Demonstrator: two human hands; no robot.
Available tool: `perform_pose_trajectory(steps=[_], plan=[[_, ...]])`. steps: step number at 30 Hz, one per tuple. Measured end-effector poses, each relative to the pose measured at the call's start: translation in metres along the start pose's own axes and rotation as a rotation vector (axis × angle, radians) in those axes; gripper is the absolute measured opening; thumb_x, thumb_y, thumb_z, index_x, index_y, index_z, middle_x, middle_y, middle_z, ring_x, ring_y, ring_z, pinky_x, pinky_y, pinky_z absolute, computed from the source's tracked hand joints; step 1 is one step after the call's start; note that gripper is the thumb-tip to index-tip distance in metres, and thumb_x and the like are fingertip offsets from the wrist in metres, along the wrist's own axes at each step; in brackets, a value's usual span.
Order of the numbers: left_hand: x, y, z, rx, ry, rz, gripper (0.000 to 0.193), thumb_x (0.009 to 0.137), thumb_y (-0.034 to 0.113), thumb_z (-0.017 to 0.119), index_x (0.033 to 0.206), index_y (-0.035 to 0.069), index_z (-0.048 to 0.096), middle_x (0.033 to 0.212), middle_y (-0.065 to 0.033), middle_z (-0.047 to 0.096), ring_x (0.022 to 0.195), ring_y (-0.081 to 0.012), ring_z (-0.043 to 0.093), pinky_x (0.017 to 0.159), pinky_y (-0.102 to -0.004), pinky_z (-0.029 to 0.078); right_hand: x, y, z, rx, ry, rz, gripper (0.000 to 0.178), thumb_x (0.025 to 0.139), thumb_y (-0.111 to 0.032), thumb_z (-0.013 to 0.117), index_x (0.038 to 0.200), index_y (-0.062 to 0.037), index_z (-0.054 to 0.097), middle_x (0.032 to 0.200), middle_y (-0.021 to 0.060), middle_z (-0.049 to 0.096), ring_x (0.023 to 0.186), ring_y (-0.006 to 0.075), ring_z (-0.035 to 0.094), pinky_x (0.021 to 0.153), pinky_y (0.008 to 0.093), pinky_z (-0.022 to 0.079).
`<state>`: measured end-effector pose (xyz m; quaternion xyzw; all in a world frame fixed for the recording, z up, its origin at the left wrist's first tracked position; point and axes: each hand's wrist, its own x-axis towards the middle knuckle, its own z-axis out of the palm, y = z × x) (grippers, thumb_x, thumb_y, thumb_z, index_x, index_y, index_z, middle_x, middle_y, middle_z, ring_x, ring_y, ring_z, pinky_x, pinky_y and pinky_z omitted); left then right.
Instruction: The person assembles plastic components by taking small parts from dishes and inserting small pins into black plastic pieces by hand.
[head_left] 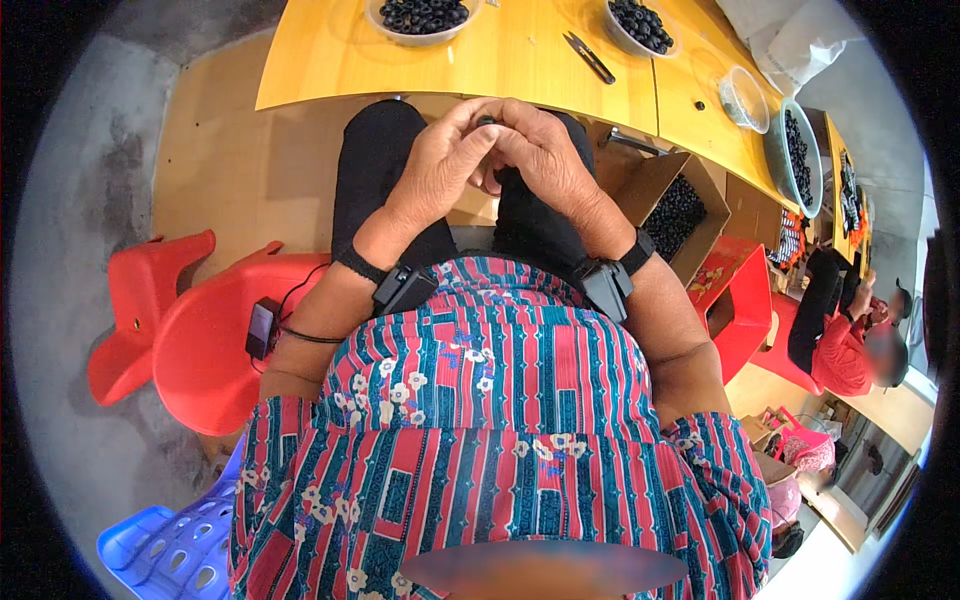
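My left hand (448,152) and my right hand (543,150) meet above my lap, in front of the yellow table's edge. Between their thumbs and fingers they pinch a small dark round piece (486,121); most of it is hidden, so its exact kind is unclear. Past my hands, a clear plastic bowl (420,40) of black ring-like pieces (424,14) stands on the table. Another bowl (622,36) with similar black pieces (642,24) is further right. Between the bowls lie thread snips (590,58) with black handles.
The yellow table (520,60) also bears a clear tub (738,105) and a green basin (815,185) of black pieces. Below, a cardboard box (712,165) holds more. Red chairs (200,350) stand left, a blue one (170,550) behind. A person in red (845,350) sits far right.
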<state>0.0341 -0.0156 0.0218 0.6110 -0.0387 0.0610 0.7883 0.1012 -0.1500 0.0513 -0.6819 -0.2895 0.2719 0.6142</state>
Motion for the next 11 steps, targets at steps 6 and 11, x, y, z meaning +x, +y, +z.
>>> perform_pose_trajectory(steps=[6, 11], plan=[[-0.004, 0.006, 0.006, 0.132, 0.067, 0.015, 0.036, 0.094, 0.024, 0.045, 0.115, -0.005, 0.049, 0.086, -0.0092, 0.058, 0.066, -0.0099, 0.057, 0.055, -0.0222, 0.049, -0.003, 0.001, 0.001, -0.159, 0.038, -0.059, 0.019, 0.09, -0.01, 0.049, 0.102, 0.0028, 0.055, 0.081, 0.0092, 0.06, 0.066, 0.0122, 0.06, 0.062, 0.026, 0.05], [-0.003, -0.006, 0.005, 0.321, 0.135, 0.089, 0.035, 0.094, 0.022, 0.044, 0.119, -0.002, 0.047, 0.096, -0.0136, 0.06, 0.083, -0.0257, 0.059, 0.079, -0.0312, 0.048, -0.001, 0.011, 0.001, -0.229, 0.065, -0.105, 0.019, 0.089, -0.01, 0.05, 0.104, -0.0004, 0.057, 0.085, 0.0088, 0.061, 0.072, 0.0161, 0.061, 0.065, 0.0273, 0.051]])
